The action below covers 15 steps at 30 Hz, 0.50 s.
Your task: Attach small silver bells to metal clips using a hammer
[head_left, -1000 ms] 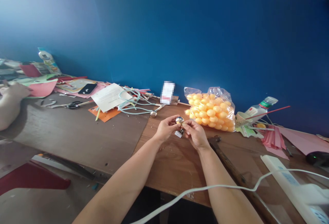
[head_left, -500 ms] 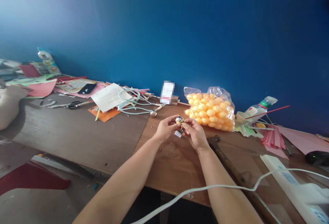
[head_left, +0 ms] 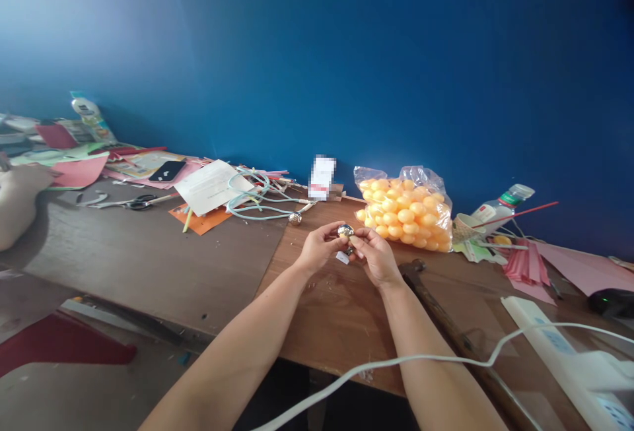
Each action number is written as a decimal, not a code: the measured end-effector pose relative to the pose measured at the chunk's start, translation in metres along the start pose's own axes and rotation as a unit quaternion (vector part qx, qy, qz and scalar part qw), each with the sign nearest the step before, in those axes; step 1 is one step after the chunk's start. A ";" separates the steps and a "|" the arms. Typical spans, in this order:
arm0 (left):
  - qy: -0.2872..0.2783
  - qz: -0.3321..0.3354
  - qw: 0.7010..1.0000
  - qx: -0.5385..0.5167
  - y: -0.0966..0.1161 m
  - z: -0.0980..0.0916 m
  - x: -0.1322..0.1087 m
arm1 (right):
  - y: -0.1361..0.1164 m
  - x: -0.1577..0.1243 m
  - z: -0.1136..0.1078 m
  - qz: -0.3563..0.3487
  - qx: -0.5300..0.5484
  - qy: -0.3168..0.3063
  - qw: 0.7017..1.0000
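Observation:
Between my two hands, above the brown tabletop (head_left: 331,332), is a shiny silver ball (head_left: 345,229). My left hand (head_left: 317,247) pinches it from the left with thumb and fingers. From the right, the closed fingertips of my right hand (head_left: 377,258) meet it. Just under the ball a second shiny bit (head_left: 350,250) shows, partly covered by my fingers; whether it joins the ball I cannot tell. A small white piece (head_left: 342,257) is beside it, below my fingertips. Another silver ball (head_left: 295,218) rests on the table beyond my left hand, near a coiled pale blue cord (head_left: 247,217).
A clear bag of orange balls (head_left: 407,214) stands against the blue wall. Right of my forearm are a hammer (head_left: 436,312), a power strip (head_left: 537,325) and a white cable (head_left: 366,366) crossing my right arm. Leftward lie scissors (head_left: 141,202), papers and another person's arm (head_left: 20,200).

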<state>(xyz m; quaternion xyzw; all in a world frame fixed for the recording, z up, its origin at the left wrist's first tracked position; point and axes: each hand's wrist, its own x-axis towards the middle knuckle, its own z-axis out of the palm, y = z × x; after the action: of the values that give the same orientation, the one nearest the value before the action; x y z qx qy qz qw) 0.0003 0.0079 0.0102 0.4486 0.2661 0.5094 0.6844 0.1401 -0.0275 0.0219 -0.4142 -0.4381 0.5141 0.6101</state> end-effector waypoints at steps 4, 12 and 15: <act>-0.002 0.000 1.000 0.008 -0.001 -0.001 0.000 | 0.000 0.001 -0.002 0.000 -0.028 -0.001 1.000; -0.007 -0.004 1.000 0.016 0.000 -0.001 -0.001 | 0.005 0.004 -0.010 -0.014 -0.058 -0.031 0.998; -0.003 -0.007 1.000 0.017 0.000 -0.001 -0.001 | 0.007 0.005 -0.011 -0.023 -0.063 -0.037 0.997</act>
<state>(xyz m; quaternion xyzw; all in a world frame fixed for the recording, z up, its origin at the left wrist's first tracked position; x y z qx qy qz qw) -0.0010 0.0076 0.0094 0.4596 0.2755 0.4990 0.6811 0.1490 -0.0226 0.0132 -0.4223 -0.5009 0.4864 0.5781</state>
